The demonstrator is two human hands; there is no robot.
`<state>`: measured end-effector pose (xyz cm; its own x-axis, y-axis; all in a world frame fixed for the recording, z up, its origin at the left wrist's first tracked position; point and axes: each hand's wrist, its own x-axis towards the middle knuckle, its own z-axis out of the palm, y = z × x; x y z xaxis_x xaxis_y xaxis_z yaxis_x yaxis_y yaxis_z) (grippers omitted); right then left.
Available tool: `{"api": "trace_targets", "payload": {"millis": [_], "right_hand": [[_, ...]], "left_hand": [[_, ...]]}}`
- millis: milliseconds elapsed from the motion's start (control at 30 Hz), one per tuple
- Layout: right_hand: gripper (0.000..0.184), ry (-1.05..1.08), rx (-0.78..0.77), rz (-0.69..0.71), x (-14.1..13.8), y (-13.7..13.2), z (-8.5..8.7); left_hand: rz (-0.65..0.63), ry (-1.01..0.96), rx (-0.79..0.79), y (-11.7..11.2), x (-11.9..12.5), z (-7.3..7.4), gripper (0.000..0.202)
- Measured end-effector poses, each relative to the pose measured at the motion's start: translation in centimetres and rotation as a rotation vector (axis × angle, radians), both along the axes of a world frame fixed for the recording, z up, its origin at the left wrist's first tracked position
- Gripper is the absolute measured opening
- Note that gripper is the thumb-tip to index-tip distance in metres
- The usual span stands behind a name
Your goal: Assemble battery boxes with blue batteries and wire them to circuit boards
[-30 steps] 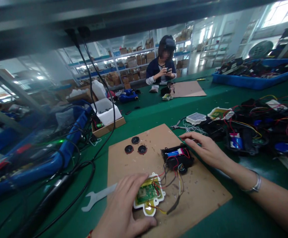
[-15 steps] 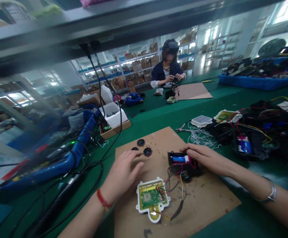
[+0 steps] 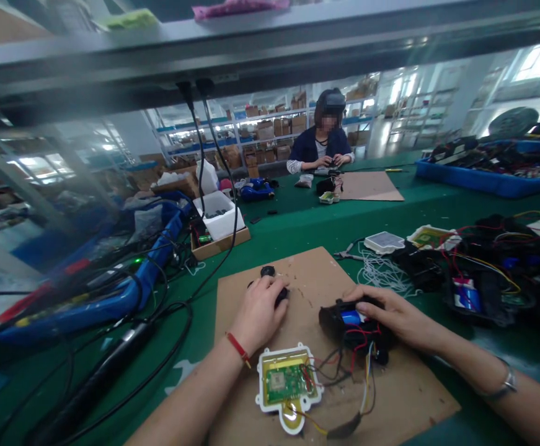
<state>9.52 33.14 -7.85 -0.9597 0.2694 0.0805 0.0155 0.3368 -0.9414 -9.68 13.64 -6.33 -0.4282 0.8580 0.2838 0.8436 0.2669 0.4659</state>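
Observation:
My left hand (image 3: 259,308) lies on the brown board (image 3: 409,396), fingers curled over the small black round discs (image 3: 267,271), touching one of them. My right hand (image 3: 389,314) grips a black battery holder (image 3: 344,325) with a blue cell in it. Red, black and yellow wires run from the holder to a green circuit board in a white frame (image 3: 286,383) lying near the board's front edge.
A heap of wired black parts (image 3: 483,272) lies to the right, with a white lidded box (image 3: 384,241) and pliers (image 3: 346,253). Cables, a blue bin (image 3: 125,297) and a cardboard tray (image 3: 218,238) are on the left. Another person (image 3: 322,141) works at the far side.
My left hand left the circuit board and moved forward onto the black discs. My right hand closed round the battery holder. The view shifted slightly.

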Motion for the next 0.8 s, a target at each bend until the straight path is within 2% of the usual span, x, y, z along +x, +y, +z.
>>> {"api": "trace_targets", "payload": {"millis": [167, 267, 367, 433, 500, 567, 633, 700, 800], "right_hand": [[0.023, 0.042, -0.024, -0.057, -0.5, -0.8, -0.6], [0.020, 0.118, 0.020, -0.090, -0.6, -0.9, -0.8], [0.015, 0.215, 0.162, -0.150, -0.5, -0.9, -0.5], [0.011, 0.232, 0.263, -0.153, -0.3, -0.9, -0.1], [0.017, 0.207, 0.286, -0.144, 0.0, -1.1, 0.2], [0.036, 0.198, 0.167, -0.125, 0.1, -1.3, 0.4], [0.047, 0.230, -0.003, -0.093, 0.1, -1.2, 0.5], [0.044, 0.265, -0.175, -0.089, 0.0, -1.0, 0.5], [0.040, 0.226, -0.428, -0.202, -0.3, -0.3, 0.4]], "left_hand": [[-0.051, -0.187, 0.188, 0.3, 1.8, 1.1, 0.029], [-0.047, -0.257, 0.276, 0.4, 2.5, 1.5, 0.025], [0.006, -0.186, 0.231, 0.4, 1.9, 1.4, 0.023], [0.036, -0.081, 0.157, 0.4, 1.2, 0.9, 0.022], [0.052, 0.038, 0.099, 0.4, 0.4, 0.1, 0.023], [0.067, 0.141, 0.069, 0.4, -0.4, -0.8, 0.024], [0.066, 0.216, 0.039, 0.3, -1.2, -1.5, 0.025], [0.064, 0.265, -0.004, 0.2, -2.0, -1.8, 0.024], [0.071, 0.299, -0.038, -0.1, -2.7, -1.4, 0.028]]}}
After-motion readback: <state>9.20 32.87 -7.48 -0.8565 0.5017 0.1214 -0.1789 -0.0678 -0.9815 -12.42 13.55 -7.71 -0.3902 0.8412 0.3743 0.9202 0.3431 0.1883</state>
